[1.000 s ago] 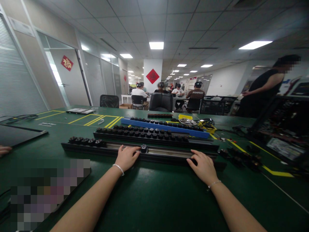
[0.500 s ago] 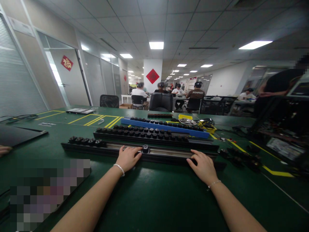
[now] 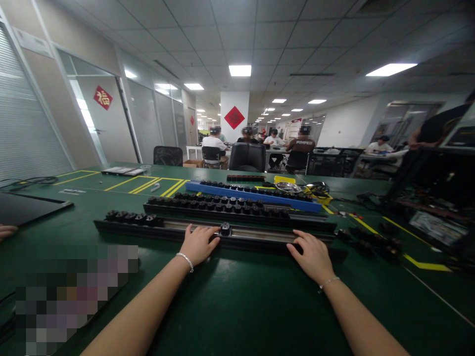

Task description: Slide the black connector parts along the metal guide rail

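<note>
Left hand: our left hand (image 3: 198, 244) is spread, thumb and fingers apart, its fingertips touching the left side of a single black block (image 3: 225, 228).
Right hand: our right hand (image 3: 311, 252) rests at the right part of the nearest rail (image 3: 260, 243), its fingers and thumb apart; we cannot tell how hard it presses.
Single block: we see it seated in the nearest rail, near the middle, between our two hands.
Block row: a short row of black blocks (image 3: 130, 216) fills the left end of the same rail, well apart from the single one.
Rails behind: just beyond we have a second black rail (image 3: 315, 218) loaded with similar blocks, then a blue rail (image 3: 260, 197) bearing another row.
Right side: loose black parts (image 3: 367, 242) lie on the green desk (image 3: 237, 296); farther back we see a metal dish (image 3: 288, 187).
Left edge: we see fingers of another person's hand (image 3: 7, 231) near a dark flat panel (image 3: 29, 207).
</note>
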`<state>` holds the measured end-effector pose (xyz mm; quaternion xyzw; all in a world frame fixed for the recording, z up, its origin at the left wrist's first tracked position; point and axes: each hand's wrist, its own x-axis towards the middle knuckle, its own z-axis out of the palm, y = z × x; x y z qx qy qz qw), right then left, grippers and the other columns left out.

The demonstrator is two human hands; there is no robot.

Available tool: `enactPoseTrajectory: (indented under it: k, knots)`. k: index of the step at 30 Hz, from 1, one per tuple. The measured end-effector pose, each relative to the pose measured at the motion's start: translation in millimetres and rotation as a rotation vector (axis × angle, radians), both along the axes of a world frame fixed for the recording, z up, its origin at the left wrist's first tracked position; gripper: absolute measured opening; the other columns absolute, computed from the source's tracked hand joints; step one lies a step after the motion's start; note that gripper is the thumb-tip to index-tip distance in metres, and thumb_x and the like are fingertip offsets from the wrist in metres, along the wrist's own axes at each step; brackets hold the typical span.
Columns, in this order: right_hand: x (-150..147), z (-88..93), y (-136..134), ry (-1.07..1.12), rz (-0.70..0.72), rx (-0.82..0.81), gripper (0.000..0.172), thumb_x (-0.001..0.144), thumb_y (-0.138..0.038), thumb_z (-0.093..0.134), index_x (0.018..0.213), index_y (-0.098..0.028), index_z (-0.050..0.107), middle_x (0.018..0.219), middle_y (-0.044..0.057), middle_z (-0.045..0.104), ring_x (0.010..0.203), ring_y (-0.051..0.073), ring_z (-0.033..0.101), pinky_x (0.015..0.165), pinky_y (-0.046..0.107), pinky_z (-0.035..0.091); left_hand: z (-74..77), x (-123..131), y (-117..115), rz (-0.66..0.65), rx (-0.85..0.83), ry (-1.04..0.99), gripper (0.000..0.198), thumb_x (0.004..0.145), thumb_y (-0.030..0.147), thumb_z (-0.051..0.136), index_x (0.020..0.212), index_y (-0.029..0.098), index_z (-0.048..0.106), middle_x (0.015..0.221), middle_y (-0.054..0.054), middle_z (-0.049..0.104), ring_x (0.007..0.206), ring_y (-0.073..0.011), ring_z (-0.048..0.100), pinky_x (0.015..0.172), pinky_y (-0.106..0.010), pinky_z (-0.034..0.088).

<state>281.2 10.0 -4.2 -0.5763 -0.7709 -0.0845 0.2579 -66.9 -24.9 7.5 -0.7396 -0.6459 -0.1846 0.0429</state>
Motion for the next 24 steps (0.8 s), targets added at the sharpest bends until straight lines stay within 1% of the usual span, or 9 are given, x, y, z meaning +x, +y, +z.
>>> enactPoseTrajectory:
  k: [5, 11, 17, 20, 24]
  knots:
    - [-0.6, 1.2, -0.8, 0.005, -0.004, -0.003, 0.035, 0.081, -0.050, 0.041, 0.074, -0.022, 0.061, 0.119, 0.005, 0.057, 0.111, 0.024, 0.048, 0.090, 0.045, 0.035, 1.4, 3.1, -1.2, -0.012, 0.004, 0.008, 0.038, 0.087, 0.045, 0.036, 0.119, 0.032, 0.051, 0.111, -0.002, 0.064, 0.108, -0.0235, 0.052, 0.103, -0.058, 0.014]
    - [-0.5, 0.7, -0.8, 0.000, 0.000, 0.012, 0.034, 0.081, -0.049, 0.042, 0.074, -0.022, 0.061, 0.118, 0.005, 0.058, 0.110, 0.024, 0.049, 0.089, 0.044, 0.035, 0.2, 6.9, -1.6, -0.021, 0.045, 0.029, 0.037, 0.086, 0.041, 0.040, 0.118, 0.028, 0.051, 0.110, -0.003, 0.065, 0.107, -0.0230, 0.053, 0.103, -0.053, 0.019]
    - [0.3, -0.8, 0.0, -0.007, -0.003, 0.015, 0.033, 0.081, -0.048, 0.041, 0.074, -0.022, 0.061, 0.119, 0.005, 0.058, 0.110, 0.023, 0.049, 0.089, 0.044, 0.035, -7.0, 12.0, -1.4, -0.098, 0.100, 0.044, 0.043, 0.082, 0.037, 0.046, 0.121, 0.020, 0.047, 0.125, -0.008, 0.056, 0.117, -0.0222, 0.047, 0.102, -0.043, 0.024]
    - [0.5, -0.8, 0.4, -0.006, -0.005, 0.005, 0.034, 0.081, -0.049, 0.041, 0.074, -0.022, 0.061, 0.119, 0.005, 0.058, 0.110, 0.024, 0.048, 0.089, 0.044, 0.035, -10.0, 12.6, -0.5, -0.103, 0.105, 0.048, 0.046, 0.081, 0.037, 0.047, 0.123, 0.019, 0.046, 0.130, -0.009, 0.052, 0.120, -0.0225, 0.044, 0.101, -0.042, 0.024]
    - [0.7, -1.2, 0.9, -0.004, -0.002, 0.007, 0.034, 0.081, -0.049, 0.041, 0.074, -0.022, 0.061, 0.119, 0.005, 0.057, 0.111, 0.024, 0.048, 0.089, 0.044, 0.035, -10.4, 11.4, 0.2, -0.115, 0.090, 0.044, 0.047, 0.081, 0.038, 0.047, 0.125, 0.020, 0.044, 0.129, -0.008, 0.052, 0.119, -0.0222, 0.045, 0.101, -0.043, 0.024]
